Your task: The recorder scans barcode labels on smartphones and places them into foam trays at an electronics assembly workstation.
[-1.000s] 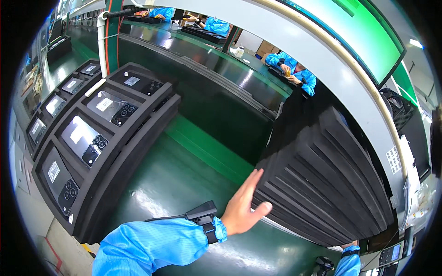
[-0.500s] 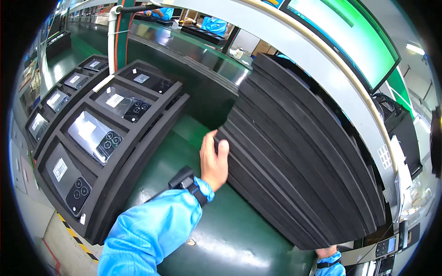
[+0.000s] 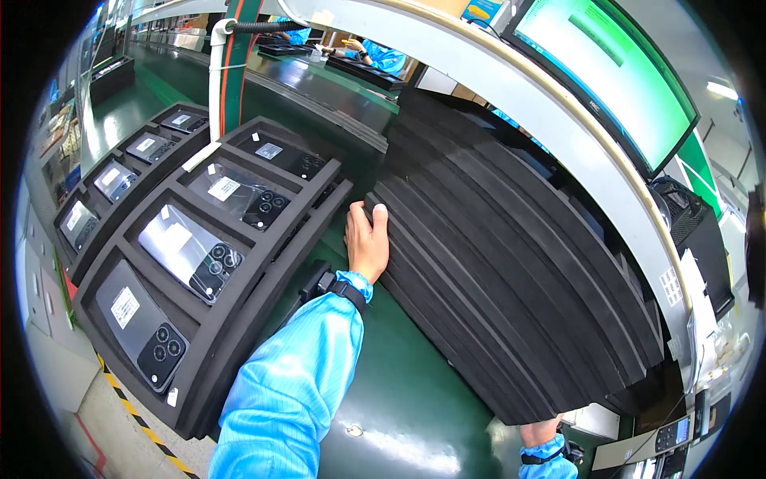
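Note:
A tall stack of black foam trays [image 3: 519,263] stands tilted in front of me, at the centre and right. My left hand [image 3: 368,243] grips the stack's left end, thumb on the near side and fingers round the corner. At the stack's near right end is my right hand [image 3: 541,431]; its fingers are hidden behind the foam, though it appears to hold that end. Left of my left forearm lies a foam tray [image 3: 259,283] with phones in its compartments, one of them a dark phone [image 3: 144,327] with a white label. It rests on another tray.
Farther left is another foam tray [image 3: 112,211] with several phones. A white pipe [image 3: 215,88] rises behind the trays. Above the stack run a shelf edge [image 3: 550,88] and a monitor [image 3: 614,72]. Across the green bench [image 3: 383,391], a person in blue sleeves [image 3: 383,57] works at the back.
The foam stack has moved left, nearer the phone trays, with both my hands still at its ends. The whole view has also shifted slightly.

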